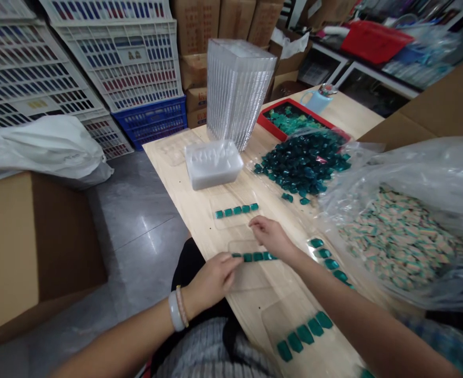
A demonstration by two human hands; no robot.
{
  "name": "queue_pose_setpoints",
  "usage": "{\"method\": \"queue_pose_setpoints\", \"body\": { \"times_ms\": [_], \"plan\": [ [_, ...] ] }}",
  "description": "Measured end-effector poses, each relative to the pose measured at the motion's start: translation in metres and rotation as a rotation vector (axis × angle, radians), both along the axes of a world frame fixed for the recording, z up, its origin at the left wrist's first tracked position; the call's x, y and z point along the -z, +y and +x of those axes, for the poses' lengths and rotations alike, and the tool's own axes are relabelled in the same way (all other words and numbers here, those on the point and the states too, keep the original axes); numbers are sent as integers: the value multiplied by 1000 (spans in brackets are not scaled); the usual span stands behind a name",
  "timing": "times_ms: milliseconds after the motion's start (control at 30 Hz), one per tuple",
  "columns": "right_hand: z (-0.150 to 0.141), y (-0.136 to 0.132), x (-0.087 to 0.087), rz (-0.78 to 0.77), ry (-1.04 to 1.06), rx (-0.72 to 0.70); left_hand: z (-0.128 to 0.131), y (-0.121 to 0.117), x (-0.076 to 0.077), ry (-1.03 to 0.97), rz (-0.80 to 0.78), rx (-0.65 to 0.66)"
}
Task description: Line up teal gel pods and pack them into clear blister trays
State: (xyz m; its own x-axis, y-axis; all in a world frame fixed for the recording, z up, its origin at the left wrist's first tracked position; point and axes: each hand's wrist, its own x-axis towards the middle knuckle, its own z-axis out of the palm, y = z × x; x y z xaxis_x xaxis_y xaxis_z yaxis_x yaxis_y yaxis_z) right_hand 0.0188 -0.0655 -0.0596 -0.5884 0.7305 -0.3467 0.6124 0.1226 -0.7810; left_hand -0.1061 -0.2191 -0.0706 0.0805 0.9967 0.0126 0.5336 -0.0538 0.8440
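Observation:
My left hand (215, 275) is at the near edge of the table, fingers drawn together at the left end of a row of dark green faceted pieces (258, 256). That row lies in a thin clear plastic tray (250, 283); what the left fingertips grip, if anything, is hidden. Just above the row my right hand (273, 236) is closed in a pinch, its contents too small to make out. Beyond it another clear tray carries a green row (237, 210). More rows lie at the right (325, 253) and near front (304, 334).
A dark green heap of pieces (302, 163) spreads on the wooden table (168, 152). Behind stand a tall stack of clear trays (235, 89), a white block of film or lids (214, 165) and a red tray (270, 128). A plastic bag of small flat pieces (400, 236) is at right.

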Motion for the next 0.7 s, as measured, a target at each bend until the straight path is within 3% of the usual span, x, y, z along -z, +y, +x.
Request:
{"method": "queue_pose_setpoints", "body": {
  "times_ms": [67,133,267,367,467,633,700],
  "plan": [
    [5,7,-7,-305,203,190,-7,10,-3,-202,-44,-211],
    [7,8,-15,-547,380,261,-13,29,-10,-418,-128,-388],
    [2,5,-27,-797,581,335,-14,84,-36,-938,-298,-411],
    [0,12,-34,-766,665,452,-8,118,-55,-1263,-357,-399],
    [4,28,-39,-623,678,515,-6,139,-65,-1443,-445,-406],
    [5,53,-40,-381,730,623,2,168,-71,-1526,-495,-378],
    [-3,66,-37,-189,658,662,14,187,-73,-1519,-456,-382]
  ]
}}
